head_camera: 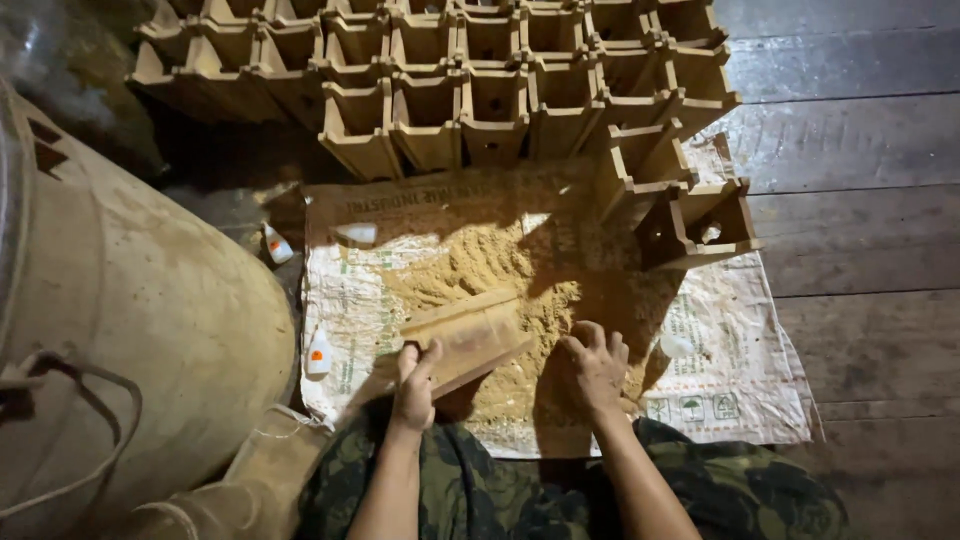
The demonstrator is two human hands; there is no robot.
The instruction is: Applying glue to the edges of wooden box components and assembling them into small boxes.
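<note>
My left hand (416,378) grips the near end of a small square wooden box (468,334), which lies tilted on a pile of sawdust (500,270). On the right part of the same pile rests my right hand (597,362), fingers spread and pressing into the sawdust, holding nothing that I can see. The sawdust is heaped on a white woven sack (740,350) spread flat on the floor. My arms reach out over my lap in camouflage trousers (470,495).
Many empty square wooden boxes (470,90) stand in rows behind the sack; two more (690,215) lie tipped at the right. A big tan sack (130,300) fills the left. Small white glue bottles (318,355) lie by the woven sack's left edge. Wooden floorboards (860,150) run to the right.
</note>
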